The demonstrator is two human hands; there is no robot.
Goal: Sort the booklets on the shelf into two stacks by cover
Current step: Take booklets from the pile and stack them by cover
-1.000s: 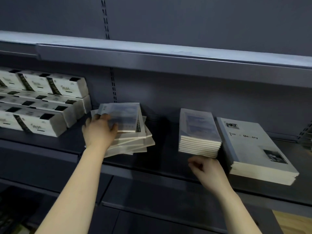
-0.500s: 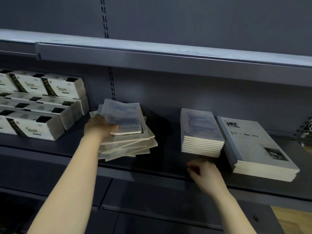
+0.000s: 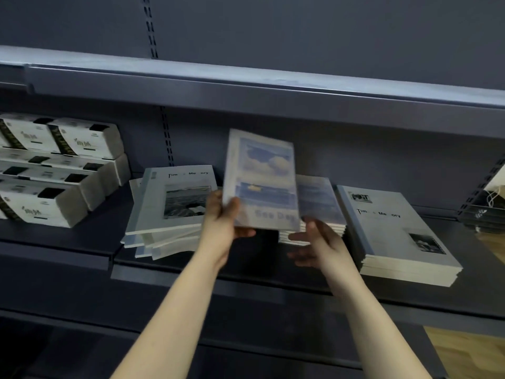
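Booklet (image 3: 262, 184), sky cover, held upright above the shelf (image 3: 191, 266) front edge, long axis vertical. Left hand (image 3: 221, 228) grips its lower left corner. Right hand (image 3: 317, 242) open beneath, nearer the matching sky-cover stack (image 3: 318, 198) just behind. Unsorted pile (image 3: 169, 212) left.

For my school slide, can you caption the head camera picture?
Left hand lifts a sky-cover booklet toward its stack.
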